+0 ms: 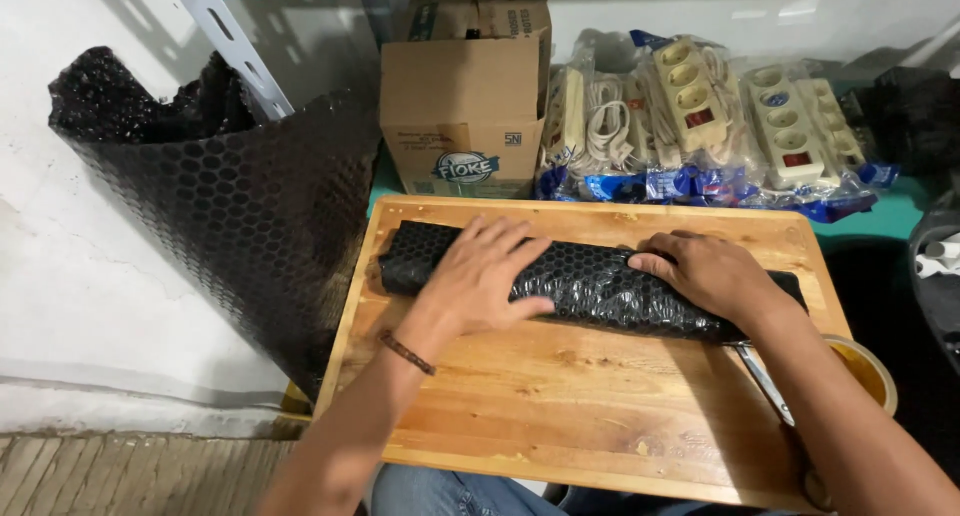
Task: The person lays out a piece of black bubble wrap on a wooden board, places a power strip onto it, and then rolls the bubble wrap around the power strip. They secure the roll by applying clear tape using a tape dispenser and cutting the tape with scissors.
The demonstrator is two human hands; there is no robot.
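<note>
A long parcel rolled in black bubble wrap [590, 281] lies crosswise on a wooden board [560, 406]. My left hand [482, 276] rests flat on the parcel's left half, fingers spread over it. My right hand [705, 271] presses down on its right half, fingers curled over the top. The parcel's left end sticks out past my left hand. Its right end is hidden under my right wrist. What is inside the wrap is hidden.
A big roll of black bubble wrap [230, 196] stands left of the board. Behind it are a cardboard box [462, 106] and bagged power strips [700, 126]. Scissors [765, 381] and a tape roll [865, 371] lie by my right forearm.
</note>
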